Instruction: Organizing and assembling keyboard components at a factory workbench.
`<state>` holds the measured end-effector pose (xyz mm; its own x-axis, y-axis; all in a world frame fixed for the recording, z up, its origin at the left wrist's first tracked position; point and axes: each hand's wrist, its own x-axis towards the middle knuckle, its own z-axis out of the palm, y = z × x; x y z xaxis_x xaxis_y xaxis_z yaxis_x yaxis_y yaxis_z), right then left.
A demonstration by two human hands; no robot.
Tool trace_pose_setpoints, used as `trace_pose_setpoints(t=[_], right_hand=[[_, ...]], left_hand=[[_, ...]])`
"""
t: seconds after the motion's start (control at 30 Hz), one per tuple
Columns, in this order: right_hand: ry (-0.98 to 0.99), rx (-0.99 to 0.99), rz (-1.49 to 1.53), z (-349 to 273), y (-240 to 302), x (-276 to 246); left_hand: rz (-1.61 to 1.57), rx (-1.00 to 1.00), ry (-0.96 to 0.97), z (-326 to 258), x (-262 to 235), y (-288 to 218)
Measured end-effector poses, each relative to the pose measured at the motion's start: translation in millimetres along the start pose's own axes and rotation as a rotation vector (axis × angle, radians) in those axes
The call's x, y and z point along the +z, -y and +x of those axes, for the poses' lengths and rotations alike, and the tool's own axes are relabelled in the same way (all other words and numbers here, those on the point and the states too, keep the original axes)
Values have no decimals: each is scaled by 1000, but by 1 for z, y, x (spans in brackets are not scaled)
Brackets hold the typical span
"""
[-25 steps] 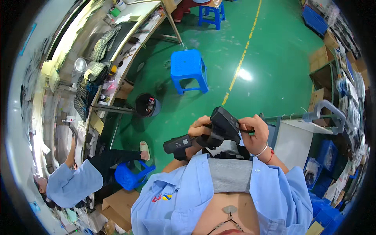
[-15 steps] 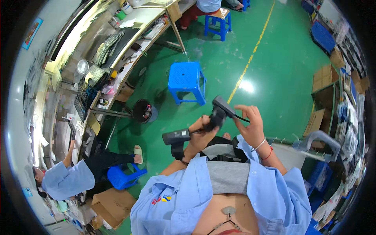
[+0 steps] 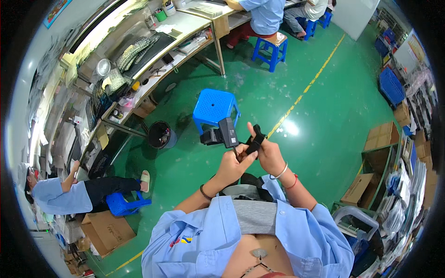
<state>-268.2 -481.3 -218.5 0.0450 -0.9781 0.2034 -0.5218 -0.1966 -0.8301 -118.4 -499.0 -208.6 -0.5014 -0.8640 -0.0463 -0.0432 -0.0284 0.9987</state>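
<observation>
My left hand [image 3: 230,167] is closed, its thumb and fingers pinching a black strap [image 3: 255,144] between my two hands. My right hand [image 3: 272,157] is against the same strap, which crosses its fingers; one digit points up beside it, the others are curled. Just beyond my left knuckles is a black box-shaped device [image 3: 227,132] with a small pale label. A black mount [image 3: 211,136] juts from its left side. How the device joins my left hand is partly hidden. A dark bracelet is on my left wrist; a pale bangle and red cord are on my right.
A blue stool [image 3: 214,105] stands just beyond the device. Left of it are a bin [image 3: 162,135] and a long workbench [image 3: 185,22]. A person [image 3: 69,194] sits at far left near a cardboard box [image 3: 109,230]. Shelving [image 3: 384,160] lines the right; others sit at the back.
The labelled device has swung from beside my left forearm to beyond my knuckles. My right hand, earlier apart with fingers spread, has come in against the strap. The whole view has shifted.
</observation>
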Motion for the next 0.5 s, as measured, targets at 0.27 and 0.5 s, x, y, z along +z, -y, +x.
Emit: trace_pose_setpoints(t=[0.27,0.5], right_hand=[[-241,-58,906,81,-24,30],[-34,-577,-519,211,17,27]], left_hand=[[212,71,-57,57,-39,-7],[117,308,-130,118,-124,-20]])
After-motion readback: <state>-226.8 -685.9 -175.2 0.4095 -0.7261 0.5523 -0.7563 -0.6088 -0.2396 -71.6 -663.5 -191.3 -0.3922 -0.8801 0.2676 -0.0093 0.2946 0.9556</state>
